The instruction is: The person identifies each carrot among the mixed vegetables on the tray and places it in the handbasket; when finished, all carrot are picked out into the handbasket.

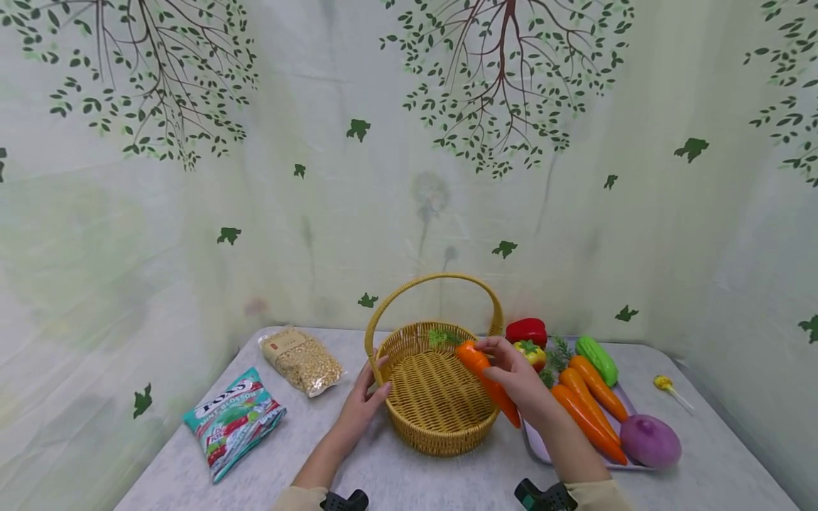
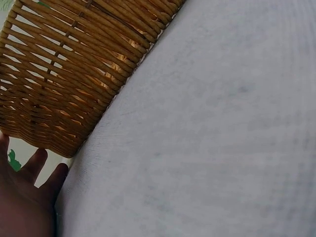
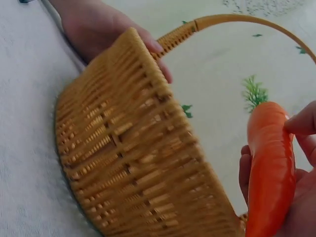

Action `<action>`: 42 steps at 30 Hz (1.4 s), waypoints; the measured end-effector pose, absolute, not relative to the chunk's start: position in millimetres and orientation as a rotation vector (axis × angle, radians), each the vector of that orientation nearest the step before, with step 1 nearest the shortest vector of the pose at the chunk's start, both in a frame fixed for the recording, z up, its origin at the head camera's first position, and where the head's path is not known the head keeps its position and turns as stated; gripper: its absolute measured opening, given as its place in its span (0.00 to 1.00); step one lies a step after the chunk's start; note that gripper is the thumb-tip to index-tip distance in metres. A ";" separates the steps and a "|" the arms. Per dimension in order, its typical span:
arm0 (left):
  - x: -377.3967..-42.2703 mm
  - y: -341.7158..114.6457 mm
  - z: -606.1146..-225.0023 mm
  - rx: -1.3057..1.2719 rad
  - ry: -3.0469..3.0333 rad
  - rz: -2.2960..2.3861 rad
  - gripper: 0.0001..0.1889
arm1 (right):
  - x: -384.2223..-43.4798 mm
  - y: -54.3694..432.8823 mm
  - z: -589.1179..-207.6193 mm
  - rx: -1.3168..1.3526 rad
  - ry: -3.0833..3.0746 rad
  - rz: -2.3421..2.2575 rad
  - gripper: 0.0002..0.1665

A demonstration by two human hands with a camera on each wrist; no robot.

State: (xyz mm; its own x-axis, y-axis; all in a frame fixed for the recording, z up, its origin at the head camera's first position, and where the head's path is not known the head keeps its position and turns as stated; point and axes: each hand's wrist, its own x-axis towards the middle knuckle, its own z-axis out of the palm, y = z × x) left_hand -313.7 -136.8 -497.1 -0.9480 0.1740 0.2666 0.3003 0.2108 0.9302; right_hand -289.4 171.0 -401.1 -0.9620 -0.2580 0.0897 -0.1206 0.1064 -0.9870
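Note:
A round wicker basket (image 1: 441, 441) with a tall arched handle stands in the middle of the table, its inside bare. My left hand (image 1: 359, 406) grips its left rim beside the handle's foot; in the left wrist view, spread fingers (image 2: 55, 180) reach along the outer wall. My right hand (image 1: 511, 369) holds an orange carrot (image 1: 479, 365) over the basket's right rim, thumb and fingers on either side. The carrot's leafy green top (image 3: 254, 94) points away from me. It tilts, its tapered tip hanging down outside the rim.
Right of the basket, a pale purple tray (image 1: 535, 441) bears several carrots (image 1: 584, 411), a green vegetable (image 1: 597, 358), a red pepper (image 1: 527, 331) and a purple onion (image 1: 650, 441). A lollipop (image 1: 664, 385) lies beyond. At left are a teal snack bag (image 1: 236, 422) and a grain bag (image 1: 303, 358).

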 end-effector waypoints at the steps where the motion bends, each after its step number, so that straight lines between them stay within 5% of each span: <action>1: -313.7 -136.9 -497.2 -0.465 -2.362 -1.855 0.30 | -291.6 166.2 -402.7 -0.376 2.255 -2.001 0.23; 21: -314.2 -138.2 -499.2 -0.520 -2.324 -1.805 0.30 | -317.3 81.8 -422.7 -0.370 2.395 -1.843 0.19; 30: -315.9 -139.1 -499.4 -0.512 -2.332 -1.813 0.31 | -313.9 75.0 -425.6 -0.394 2.418 -1.632 0.24; 37: -315.9 -138.5 -497.8 -0.487 -2.340 -1.837 0.31 | -312.1 75.7 -431.7 -0.524 2.379 -1.489 0.40; 42: -313.9 -137.3 -498.1 -0.477 -2.339 -1.837 0.31 | -310.7 76.6 -434.1 -0.502 2.408 -1.400 0.39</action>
State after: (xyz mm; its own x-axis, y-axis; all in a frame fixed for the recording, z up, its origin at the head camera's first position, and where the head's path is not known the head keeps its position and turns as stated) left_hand -313.9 -137.3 -498.1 -0.9416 0.1665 0.2926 0.3237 0.2096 0.9226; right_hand -310.7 76.6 -434.1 -0.8906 -0.4459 -0.0894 -0.1431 0.4614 -0.8756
